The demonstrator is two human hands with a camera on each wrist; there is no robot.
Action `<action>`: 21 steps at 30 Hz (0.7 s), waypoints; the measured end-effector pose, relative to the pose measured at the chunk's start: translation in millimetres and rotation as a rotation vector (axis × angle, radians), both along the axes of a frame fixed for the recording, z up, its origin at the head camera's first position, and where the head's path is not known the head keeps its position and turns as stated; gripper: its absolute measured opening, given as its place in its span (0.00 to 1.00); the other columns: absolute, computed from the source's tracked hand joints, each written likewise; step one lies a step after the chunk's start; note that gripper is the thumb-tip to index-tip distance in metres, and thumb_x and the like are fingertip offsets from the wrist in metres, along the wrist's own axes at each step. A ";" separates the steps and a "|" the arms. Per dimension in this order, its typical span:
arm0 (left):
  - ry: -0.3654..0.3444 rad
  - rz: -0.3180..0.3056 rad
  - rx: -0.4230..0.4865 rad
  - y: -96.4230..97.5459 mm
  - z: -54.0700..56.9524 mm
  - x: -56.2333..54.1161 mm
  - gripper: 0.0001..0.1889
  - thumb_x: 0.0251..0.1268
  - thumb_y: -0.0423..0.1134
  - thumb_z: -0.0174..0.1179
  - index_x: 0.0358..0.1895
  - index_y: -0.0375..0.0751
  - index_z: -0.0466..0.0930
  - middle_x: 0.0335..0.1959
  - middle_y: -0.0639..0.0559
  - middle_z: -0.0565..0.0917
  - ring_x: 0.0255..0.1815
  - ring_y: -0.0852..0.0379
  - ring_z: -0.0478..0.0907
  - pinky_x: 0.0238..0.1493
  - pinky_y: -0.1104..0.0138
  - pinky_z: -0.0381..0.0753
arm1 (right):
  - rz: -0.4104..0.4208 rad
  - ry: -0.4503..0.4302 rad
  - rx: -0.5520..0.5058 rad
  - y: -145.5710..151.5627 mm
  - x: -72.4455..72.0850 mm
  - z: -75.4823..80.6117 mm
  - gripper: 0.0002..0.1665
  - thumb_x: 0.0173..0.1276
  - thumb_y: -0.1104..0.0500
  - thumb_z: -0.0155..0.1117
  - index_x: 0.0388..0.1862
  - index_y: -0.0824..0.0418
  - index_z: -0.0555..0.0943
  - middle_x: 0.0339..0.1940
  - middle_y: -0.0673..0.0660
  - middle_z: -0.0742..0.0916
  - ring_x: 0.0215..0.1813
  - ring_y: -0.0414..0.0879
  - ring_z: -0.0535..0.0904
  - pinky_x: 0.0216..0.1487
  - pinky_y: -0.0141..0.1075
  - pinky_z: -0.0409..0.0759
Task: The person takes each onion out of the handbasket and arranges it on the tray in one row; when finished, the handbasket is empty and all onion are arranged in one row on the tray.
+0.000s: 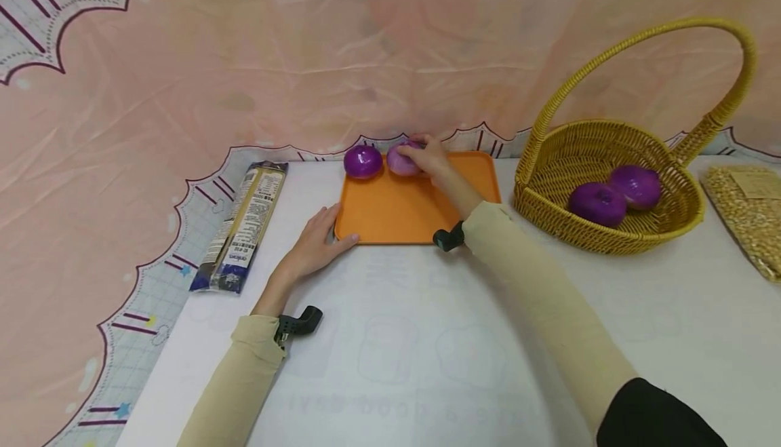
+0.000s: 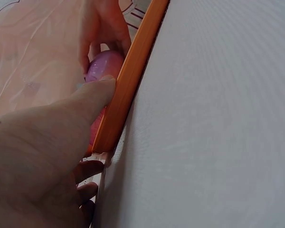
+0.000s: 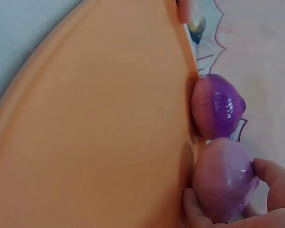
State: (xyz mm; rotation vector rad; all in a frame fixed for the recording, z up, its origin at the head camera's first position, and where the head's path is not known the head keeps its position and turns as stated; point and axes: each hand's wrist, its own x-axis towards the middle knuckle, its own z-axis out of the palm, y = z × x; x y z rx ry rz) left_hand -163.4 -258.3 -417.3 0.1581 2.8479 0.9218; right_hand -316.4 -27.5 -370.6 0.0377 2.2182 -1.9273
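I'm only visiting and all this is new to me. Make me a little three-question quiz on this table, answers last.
1. How many shiny, round purple onions sit in the yellow woven basket?
2. True or false: the person's left hand touches the flat, rectangular orange tray.
3. What does the right hand hold? a) the basket's handle b) a paler, round purple onion c) the tray's rim

Key: 1. Two. 2. True. 3. b
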 end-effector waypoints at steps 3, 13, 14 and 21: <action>0.006 -0.005 0.002 0.0 0.1 -0.3 0.46 0.66 0.61 0.55 0.79 0.43 0.44 0.80 0.44 0.49 0.82 0.44 0.38 0.79 0.44 0.43 | 0.007 -0.013 -0.010 -0.8 -0.8 -0.9 0.31 0.64 0.56 0.67 0.65 0.61 0.71 0.70 0.61 0.71 0.65 0.56 0.73 0.59 0.52 0.80; 0.009 -0.009 0.002 0.0 -0.5 -0.1 0.46 0.66 0.60 0.55 0.79 0.43 0.44 0.80 0.43 0.49 0.82 0.43 0.38 0.79 0.44 0.42 | 0.010 -0.034 -0.003 -2.8 -1.7 -2.9 0.32 0.66 0.54 0.66 0.67 0.59 0.69 0.70 0.60 0.70 0.63 0.55 0.74 0.59 0.51 0.81; 0.008 -0.009 0.001 0.1 -0.5 0.0 0.46 0.66 0.60 0.55 0.79 0.43 0.44 0.80 0.43 0.49 0.82 0.43 0.38 0.79 0.44 0.42 | 0.009 -0.033 0.000 -3.0 -1.9 -3.5 0.32 0.66 0.53 0.66 0.67 0.59 0.69 0.70 0.59 0.70 0.63 0.54 0.74 0.59 0.51 0.81; 0.007 -0.009 0.000 0.7 0.5 -0.1 0.46 0.67 0.60 0.55 0.79 0.43 0.43 0.80 0.43 0.49 0.82 0.43 0.38 0.79 0.44 0.42 | 0.007 -0.012 -0.004 -4.6 -3.2 -5.4 0.32 0.66 0.53 0.66 0.66 0.59 0.69 0.70 0.59 0.70 0.64 0.55 0.73 0.59 0.52 0.81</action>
